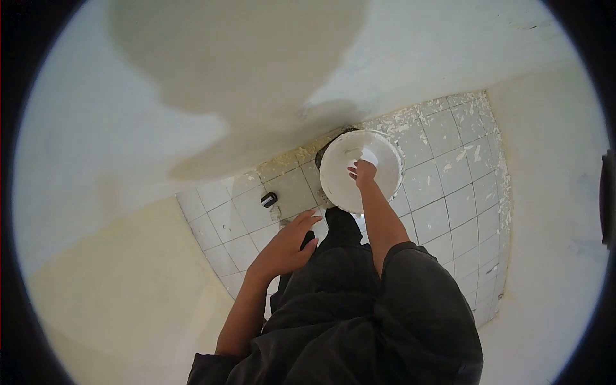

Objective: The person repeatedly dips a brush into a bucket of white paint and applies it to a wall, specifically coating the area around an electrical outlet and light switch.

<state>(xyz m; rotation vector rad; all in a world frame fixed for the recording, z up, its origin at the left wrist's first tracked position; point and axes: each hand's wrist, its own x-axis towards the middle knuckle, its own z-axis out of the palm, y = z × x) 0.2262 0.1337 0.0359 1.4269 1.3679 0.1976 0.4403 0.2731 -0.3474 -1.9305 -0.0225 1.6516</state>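
Observation:
My right hand (364, 172) reaches into the mouth of a round white bucket (337, 183). Its fingers are curled, and a bright pale patch shows just beyond them; whether that is a tool's edge or part of the bucket's contents I cannot make out. A small pale mark or lump lies inside the bucket, left of that patch. My left hand (289, 247) hangs in front of my body with nothing in it, its fingers stretched out and apart. The bucket stands on the tiled floor against the wall, beyond my foot.
A small black object with a light strip (269, 199) lies on the floor tiles (427, 183), left of the bucket. White flakes and splatters cover the tiles, thickest on the right. Plastered walls (410, 51) rise ahead and on both sides. Something dark edges out behind the bucket (324, 149).

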